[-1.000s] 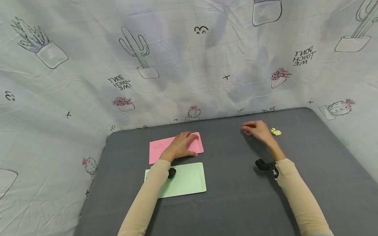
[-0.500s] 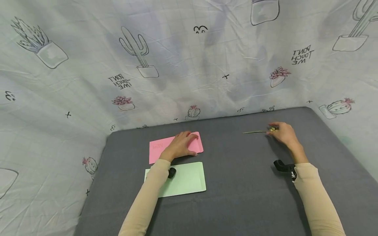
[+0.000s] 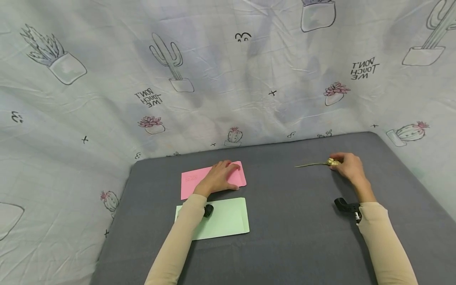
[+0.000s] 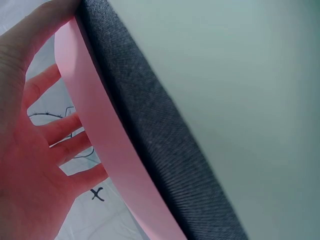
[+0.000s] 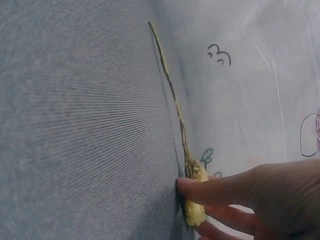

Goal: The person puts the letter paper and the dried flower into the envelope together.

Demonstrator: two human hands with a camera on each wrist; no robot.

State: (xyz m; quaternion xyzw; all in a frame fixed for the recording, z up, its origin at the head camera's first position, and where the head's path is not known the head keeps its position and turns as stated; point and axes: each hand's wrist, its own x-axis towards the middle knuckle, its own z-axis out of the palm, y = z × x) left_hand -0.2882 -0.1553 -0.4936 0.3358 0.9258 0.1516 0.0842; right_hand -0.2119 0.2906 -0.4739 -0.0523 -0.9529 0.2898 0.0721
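In the head view my left hand (image 3: pixel 218 177) spans a pink envelope (image 3: pixel 194 180), its fingers spread and their tips near the far edge. The left wrist view shows those fingers extended along the pink envelope (image 4: pixel 107 135), with the thumb at one corner. To the right, my right hand (image 3: pixel 350 168) pinches the pale yellow head of a dried flower (image 3: pixel 333 162). Its thin stem points left, low over the tabletop. Seen from the right wrist, the thumb lies across the flower head (image 5: pixel 196 212) and the other fingers are behind it.
A light green envelope (image 3: pixel 222 219) lies nearer than the pink one, partly under the left forearm. The grey cloth-covered table (image 3: pixel 278 237) ends at a patterned white curtain (image 3: pixel 213 114) behind and at both sides. Black wrist cameras (image 3: pixel 345 206) stick out from the sleeves.
My right hand has moved right, from beside the flower to its head, and now pinches it; the stem has come into view. The left hand stays on the pink envelope.
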